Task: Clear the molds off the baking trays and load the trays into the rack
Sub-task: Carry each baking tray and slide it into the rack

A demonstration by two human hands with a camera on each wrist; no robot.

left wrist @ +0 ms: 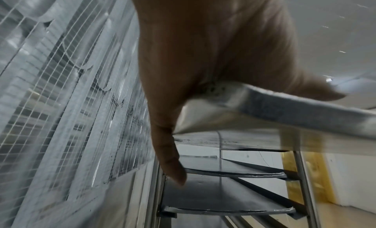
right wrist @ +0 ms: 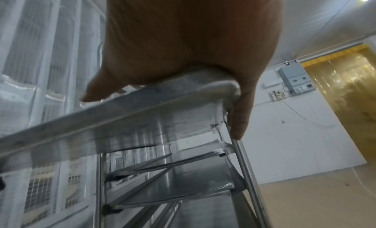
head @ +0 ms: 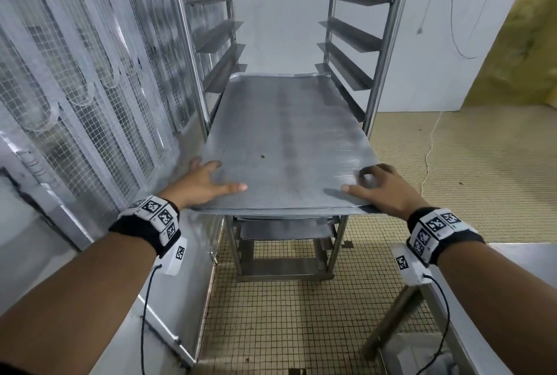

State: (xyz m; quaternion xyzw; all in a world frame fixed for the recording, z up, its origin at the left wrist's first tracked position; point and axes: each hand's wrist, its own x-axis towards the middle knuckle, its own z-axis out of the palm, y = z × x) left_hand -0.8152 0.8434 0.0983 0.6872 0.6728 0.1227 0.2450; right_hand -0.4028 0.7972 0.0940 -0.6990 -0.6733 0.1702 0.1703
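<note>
Two hands work one tray (head: 286,145), which sits partly inside the rack (head: 188,52) with its near end overhanging. I read the left hand (head: 199,183) as spread and nearly flat, pressing the near left corner. The right hand (head: 382,190) bends its fingers round the near right corner. Risk: uneven pushing could skew the tray off a side ledge (head: 343,80) or trap fingers against an upright (head: 384,67).

Tray (head: 286,139) sits partway in rack (head: 386,43), above lower trays (head: 283,228).
</note>
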